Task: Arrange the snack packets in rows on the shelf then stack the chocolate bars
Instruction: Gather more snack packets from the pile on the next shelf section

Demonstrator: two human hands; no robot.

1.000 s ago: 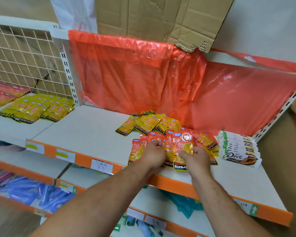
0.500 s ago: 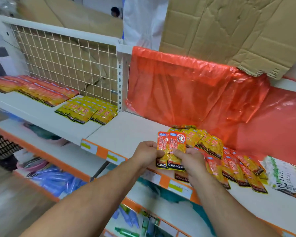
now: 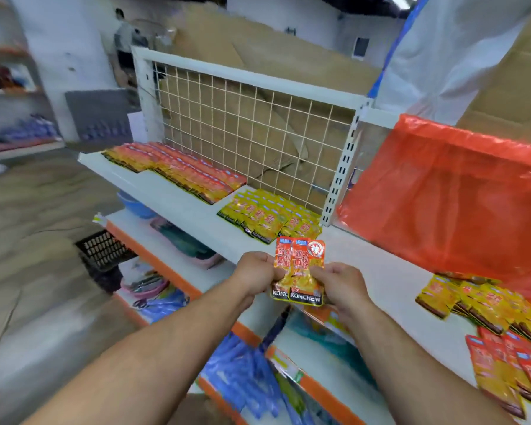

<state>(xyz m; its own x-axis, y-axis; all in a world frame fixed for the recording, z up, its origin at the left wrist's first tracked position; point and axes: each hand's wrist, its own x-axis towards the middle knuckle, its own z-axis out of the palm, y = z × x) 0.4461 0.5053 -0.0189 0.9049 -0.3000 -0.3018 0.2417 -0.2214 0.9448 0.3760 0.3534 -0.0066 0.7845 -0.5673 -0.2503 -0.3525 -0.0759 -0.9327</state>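
Snack packets, red, fanned: location?
— Above the shelf front edge. Left hand pinches the left side, right hand the right, fingers curled.

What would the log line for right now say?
left hand: pinches red packets | right hand: pinches same packets | yellow packets: in rows on shelf

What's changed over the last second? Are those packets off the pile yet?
The left hand and right hand lifted a few red packets off the loose pile and carried them left, to just in front of the yellow rows. Both still grip them. The red rows, yellow rows and remaining pile lie as before.
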